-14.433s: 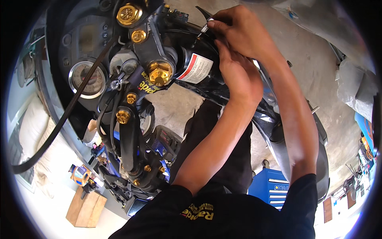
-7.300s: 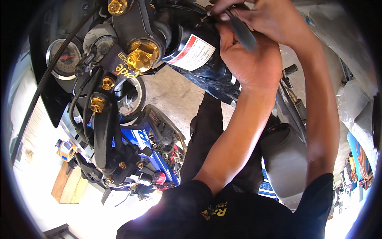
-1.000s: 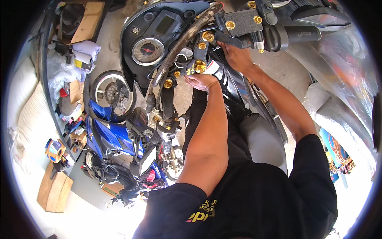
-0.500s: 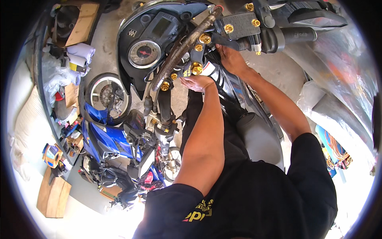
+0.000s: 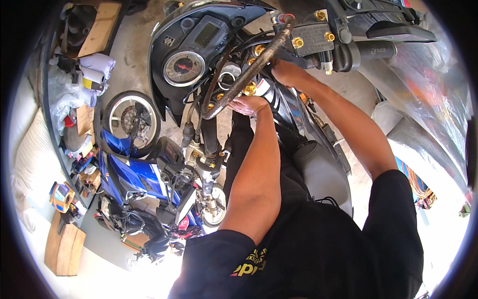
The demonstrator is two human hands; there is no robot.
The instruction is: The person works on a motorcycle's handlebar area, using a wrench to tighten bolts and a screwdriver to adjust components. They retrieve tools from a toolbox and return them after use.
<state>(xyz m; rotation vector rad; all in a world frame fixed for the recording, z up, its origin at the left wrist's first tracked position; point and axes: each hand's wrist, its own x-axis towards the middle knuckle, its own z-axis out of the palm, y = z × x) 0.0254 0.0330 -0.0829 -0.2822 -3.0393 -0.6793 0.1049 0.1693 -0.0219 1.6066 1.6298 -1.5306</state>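
Two hands (image 5: 249,105) near gold bolts (image 5: 250,89)

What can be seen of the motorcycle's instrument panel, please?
The instrument panel is dark and plastic-looking, tilted near the top of the view. A grey rectangular screen, showing nothing legible, sits above and right of a round dial with silvery rim and red centre. Neither left hand nor right hand touches it.

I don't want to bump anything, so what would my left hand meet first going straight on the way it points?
Your left hand would likely meet the braided hose first, though depth is unclear: the hose may pass above.
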